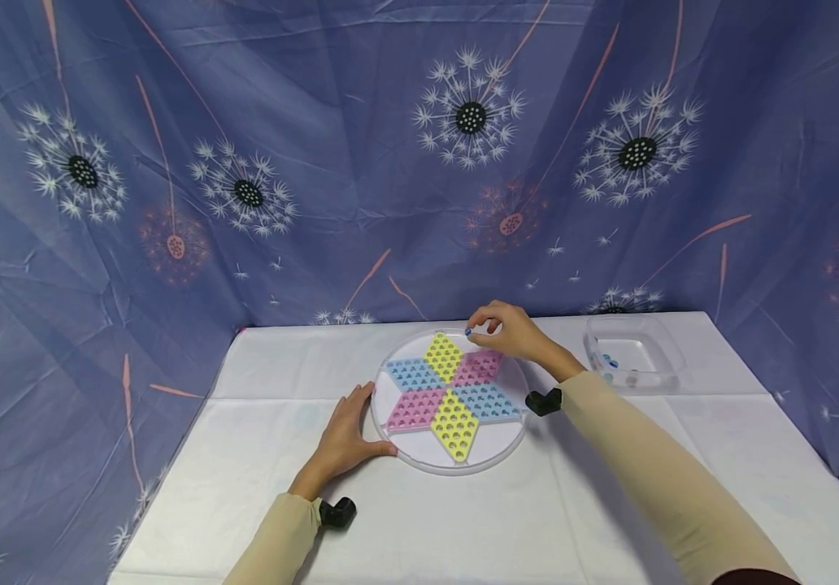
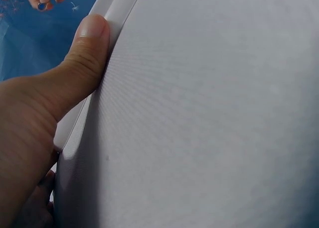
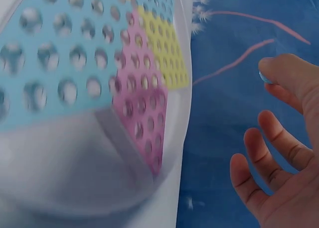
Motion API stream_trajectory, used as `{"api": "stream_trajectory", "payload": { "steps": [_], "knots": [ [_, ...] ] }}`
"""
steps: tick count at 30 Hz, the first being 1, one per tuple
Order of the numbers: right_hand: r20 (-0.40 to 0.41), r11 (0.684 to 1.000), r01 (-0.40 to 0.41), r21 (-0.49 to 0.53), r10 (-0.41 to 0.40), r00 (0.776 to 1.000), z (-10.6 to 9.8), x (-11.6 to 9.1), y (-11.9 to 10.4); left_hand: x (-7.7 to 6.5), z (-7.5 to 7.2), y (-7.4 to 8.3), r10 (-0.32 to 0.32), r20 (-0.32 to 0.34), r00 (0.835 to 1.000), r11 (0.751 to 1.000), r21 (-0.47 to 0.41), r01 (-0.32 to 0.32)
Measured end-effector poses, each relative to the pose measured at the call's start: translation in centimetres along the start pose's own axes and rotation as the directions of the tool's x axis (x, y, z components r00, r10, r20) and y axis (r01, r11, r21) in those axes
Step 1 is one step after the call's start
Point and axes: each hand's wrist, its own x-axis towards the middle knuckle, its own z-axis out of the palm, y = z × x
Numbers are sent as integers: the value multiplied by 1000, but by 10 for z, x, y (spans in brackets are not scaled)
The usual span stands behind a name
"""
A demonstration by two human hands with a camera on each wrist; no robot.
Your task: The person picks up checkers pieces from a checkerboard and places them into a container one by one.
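Note:
A round Chinese checkers board (image 1: pixel 412 447) lies on the table, its star of yellow, pink and blue points full of holes. My left hand (image 1: pixel 344 431) rests at the board's left rim, thumb along the edge and fingers straight. In the left wrist view the thumb (image 2: pixel 89 49) presses against that rim. My right hand (image 1: pixel 510 329) is over the far right of the board, near the pink and yellow points. Between its thumb and index finger it pinches a small blue marble (image 1: pixel 467 331), also visible as a blue marble (image 3: pixel 264 78) in the right wrist view.
A clear plastic container (image 1: pixel 635 357) holding several marbles (image 1: pixel 610 361) stands at the right rear of the table. White cloth (image 1: pixel 280 366) covers the tabletop. Behind it hangs a blue curtain (image 1: pixel 361 162) with a dandelion print.

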Motion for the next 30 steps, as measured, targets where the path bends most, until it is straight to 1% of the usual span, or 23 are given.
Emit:
{"api": "stream_trajectory", "payload": {
  "steps": [5,8,13,22,25,30],
  "knots": [
    [-39,1000,-12,-10,12,999,-13,-10,11,0,1,1,1,13,1000,1000,-2,-1],
    [-51,999,-38,-13,37,998,-19,-15,17,-1,2,1,0,16,1000,1000,-2,0],
    [-76,998,-70,1,70,995,-29,-22,27,-2,3,1,-25,31,999,1000,1,25],
    [-135,993,-118,-8,116,984,-49,-38,49,-1,3,1,-36,20,999,999,-5,36],
    [-144,990,-143,5,142,979,-57,-43,55,-1,2,1,-37,18,999,999,-6,37],
    [-159,983,-185,-8,181,971,-70,-51,63,-1,1,2,-39,13,999,999,-7,40]
  ]
}}
